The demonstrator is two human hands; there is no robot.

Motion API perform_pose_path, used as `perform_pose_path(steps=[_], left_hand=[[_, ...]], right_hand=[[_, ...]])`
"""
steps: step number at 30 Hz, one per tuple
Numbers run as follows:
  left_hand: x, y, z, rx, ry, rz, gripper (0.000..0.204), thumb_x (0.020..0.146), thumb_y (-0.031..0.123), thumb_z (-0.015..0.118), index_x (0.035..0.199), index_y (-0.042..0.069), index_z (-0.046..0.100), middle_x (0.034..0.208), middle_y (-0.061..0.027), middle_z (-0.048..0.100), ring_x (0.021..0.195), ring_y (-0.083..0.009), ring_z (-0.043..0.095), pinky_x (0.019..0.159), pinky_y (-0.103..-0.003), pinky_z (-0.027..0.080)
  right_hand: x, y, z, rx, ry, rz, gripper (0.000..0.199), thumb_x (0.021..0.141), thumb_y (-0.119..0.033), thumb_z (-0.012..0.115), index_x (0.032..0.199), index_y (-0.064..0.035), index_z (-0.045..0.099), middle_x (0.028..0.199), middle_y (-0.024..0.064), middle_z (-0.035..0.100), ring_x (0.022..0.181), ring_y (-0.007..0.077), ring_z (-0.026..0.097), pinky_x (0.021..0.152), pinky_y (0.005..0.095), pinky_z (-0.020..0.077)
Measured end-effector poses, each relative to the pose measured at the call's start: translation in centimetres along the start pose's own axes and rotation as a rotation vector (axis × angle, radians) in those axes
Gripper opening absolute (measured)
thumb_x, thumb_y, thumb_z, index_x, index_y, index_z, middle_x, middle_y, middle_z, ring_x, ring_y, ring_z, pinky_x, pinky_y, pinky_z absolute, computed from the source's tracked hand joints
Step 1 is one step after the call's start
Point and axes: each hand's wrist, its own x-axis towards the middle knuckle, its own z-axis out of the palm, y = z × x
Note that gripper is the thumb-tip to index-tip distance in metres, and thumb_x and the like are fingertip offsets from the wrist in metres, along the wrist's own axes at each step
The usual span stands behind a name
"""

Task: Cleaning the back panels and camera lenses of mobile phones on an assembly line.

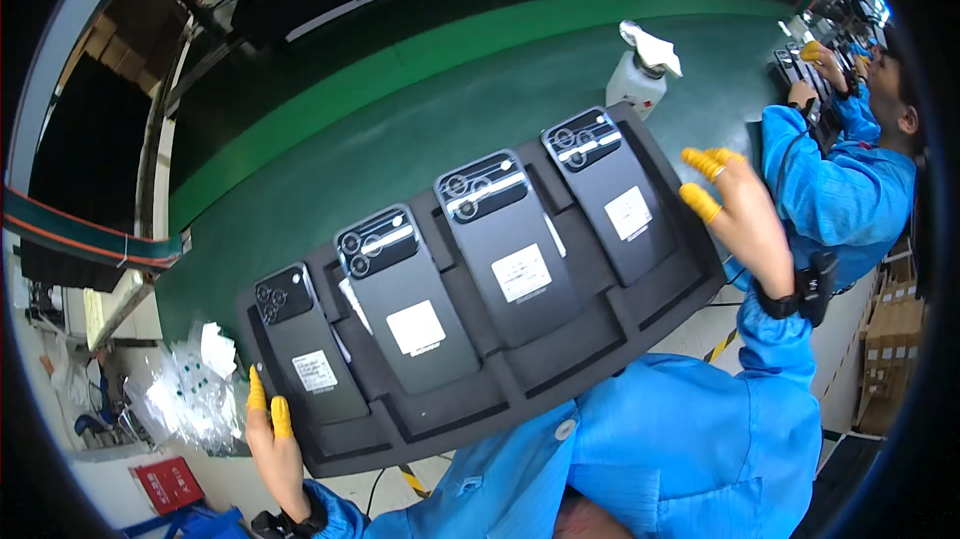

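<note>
A dark grey foam tray (440,444) lies tilted across my front at the green table's near edge. Its slots hold several dark phones in a row, camera ends away from me: one at far left (335,404), then a second (440,374), a third (550,314) and one at far right (640,244). Each bears a white label on its back. Beside the tray's left end is my left hand (275,444), yellow covers on its fingertips, fingers apart; whether it touches the rim I cannot tell. My right hand (745,214), also with yellow fingertip covers, is spread off the right end, holding nothing.
A white spray bottle (635,84) stands behind the tray on the green table (400,139). Clear plastic bags (195,394) lie at the left. At the right a person in blue (840,189) handles devices. A red box (168,484) is at lower left, cardboard boxes (890,339) at right.
</note>
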Motion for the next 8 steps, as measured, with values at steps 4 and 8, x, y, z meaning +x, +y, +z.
perform_pose_path(steps=[4,8], left_hand=[[-0.7,-1.4,-0.6,-0.394,-0.004,-0.015,0.047,0.097,0.014,0.052,0.138,-0.005,0.042,0.134,-0.0143,0.053,0.115,-0.0187,0.052,0.099,-0.03,0.039],[-0.5,-2.0,-0.5,-1.026,-0.058,0.186,0.069,0.093,0.04,0.058,0.144,0.001,0.033,0.14,-0.0133,0.046,0.125,-0.0292,0.05,0.105,-0.041,0.04]], right_hand=[[-1.1,1.9,3.1,0.461,-0.058,-0.005,0.03,0.082,-0.013,0.069,0.108,0.0013,0.065,0.109,0.0191,0.063,0.103,0.0341,0.058,0.091,0.0376,0.0444],[-1.7,2.9,5.1,0.703,0.013,0.061,0.037,0.078,-0.008,0.071,0.114,-0.0022,0.065,0.116,0.0143,0.063,0.11,0.0271,0.058,0.1,0.0371,0.0396]])
